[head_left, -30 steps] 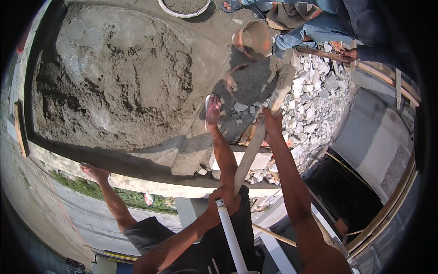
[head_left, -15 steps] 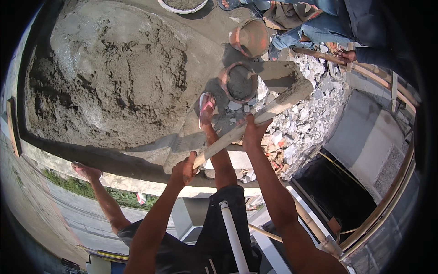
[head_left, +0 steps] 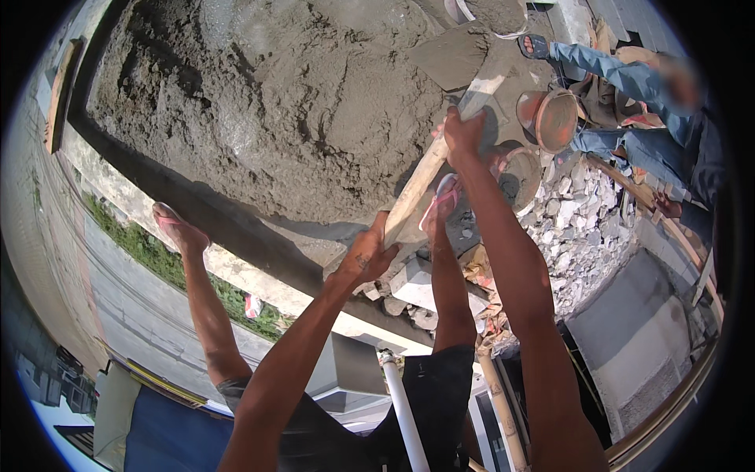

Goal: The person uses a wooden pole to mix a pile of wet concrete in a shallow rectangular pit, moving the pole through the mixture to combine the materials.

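A long hoe with a pale wooden handle slants across the middle of the view. My left hand is closed round the handle's near end. Farther up, my right hand grips it close to the blade. The hoe's flat grey blade rests at the right side of a broad heap of wet mortar. Just right of my right forearm stands a bucket, partly hidden by that arm, with grey mortar in it. Beyond it a second, reddish bucket is tilted.
Broken rubble covers the ground at right. A co-worker in blue jeans sits at the far right, a hand by a wooden pole. My sandalled left foot stands on a low wall, above a grassy strip. A white pipe rises near me.
The hoe has swung from over the rubble and buckets to the mortar heap, its blade now by the heap's right side. Both hands have kept hold. The view has shifted.
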